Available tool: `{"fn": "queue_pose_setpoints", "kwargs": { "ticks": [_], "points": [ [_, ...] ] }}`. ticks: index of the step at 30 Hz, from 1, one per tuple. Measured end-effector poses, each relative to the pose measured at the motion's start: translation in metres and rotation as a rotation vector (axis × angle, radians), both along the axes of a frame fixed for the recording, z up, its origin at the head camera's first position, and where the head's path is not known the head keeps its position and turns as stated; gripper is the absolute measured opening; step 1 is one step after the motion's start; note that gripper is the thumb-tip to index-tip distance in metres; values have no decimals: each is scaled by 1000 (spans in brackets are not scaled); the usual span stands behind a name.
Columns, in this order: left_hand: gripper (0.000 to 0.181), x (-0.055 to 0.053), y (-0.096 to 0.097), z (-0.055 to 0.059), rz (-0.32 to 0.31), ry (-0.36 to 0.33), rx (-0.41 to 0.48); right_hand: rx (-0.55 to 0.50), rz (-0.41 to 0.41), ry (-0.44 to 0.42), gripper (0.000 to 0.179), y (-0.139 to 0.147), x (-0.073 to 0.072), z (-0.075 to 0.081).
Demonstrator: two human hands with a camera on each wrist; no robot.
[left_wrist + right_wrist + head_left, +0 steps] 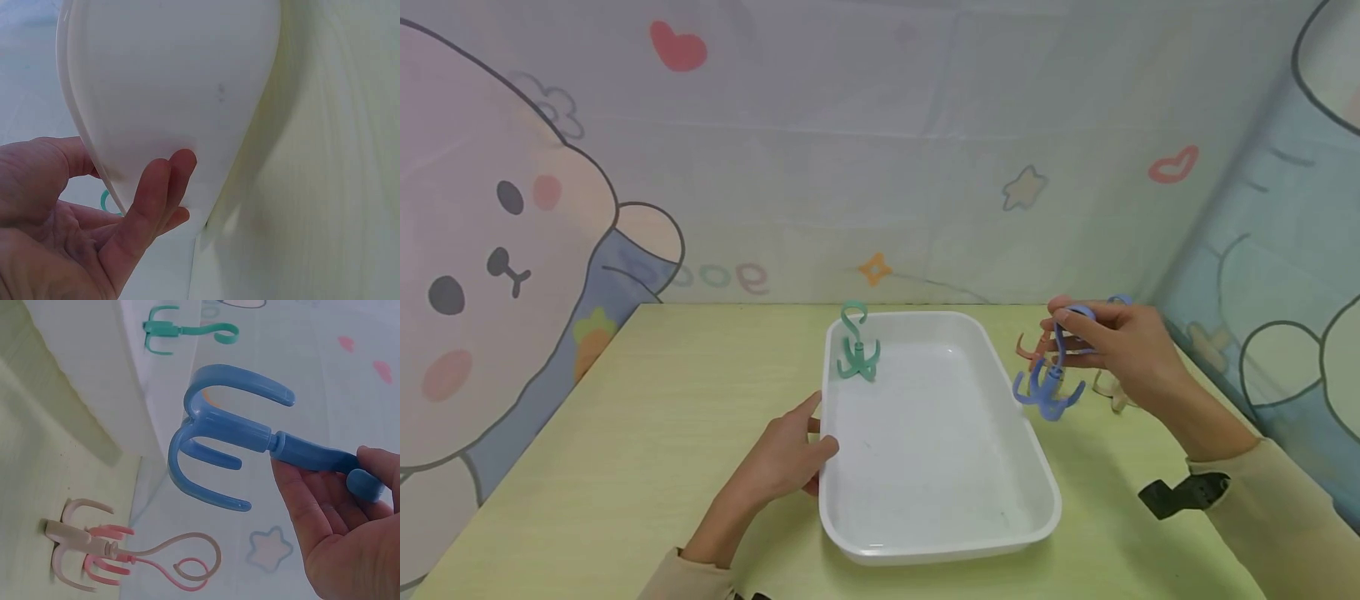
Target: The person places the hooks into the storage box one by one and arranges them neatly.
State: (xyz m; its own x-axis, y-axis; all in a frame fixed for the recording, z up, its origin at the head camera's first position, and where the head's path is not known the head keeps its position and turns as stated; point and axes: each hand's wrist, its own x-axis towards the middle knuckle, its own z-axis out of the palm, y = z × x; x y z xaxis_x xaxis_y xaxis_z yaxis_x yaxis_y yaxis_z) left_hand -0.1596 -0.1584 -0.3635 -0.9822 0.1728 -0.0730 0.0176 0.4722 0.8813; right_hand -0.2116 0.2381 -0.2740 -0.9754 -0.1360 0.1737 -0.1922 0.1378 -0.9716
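Note:
My right hand holds a blue four-pronged rotating hook by its curved upper end, prongs down, near the right rim of the white tray. In the right wrist view the thumb and fingers close around the hook's curl. My left hand grips the tray's left side, thumb over the rim and fingers against the outer wall. A green hook of the same kind stands upright inside the tray at its far left corner.
Right of the tray, a pink hook and a beige hook stand on the yellowish table. A blue curved piece shows behind my right hand. A printed cloth rises behind the table.

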Motion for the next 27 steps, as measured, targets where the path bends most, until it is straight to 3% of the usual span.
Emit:
{"fn": "queue_pose_setpoints", "kwargs": {
  "ticks": [6,15,27],
  "points": [
    [72,-1,-1,-1,-6,7,-4,36,-2,-4,17,-7,-3,3],
    [71,0,-1,1,-1,-9,1,151,-8,10,43,-20,-9,4],
    [71,-1,2,0,19,-26,14,258,-9,1,47,-42,-15,8]
  ]
}}
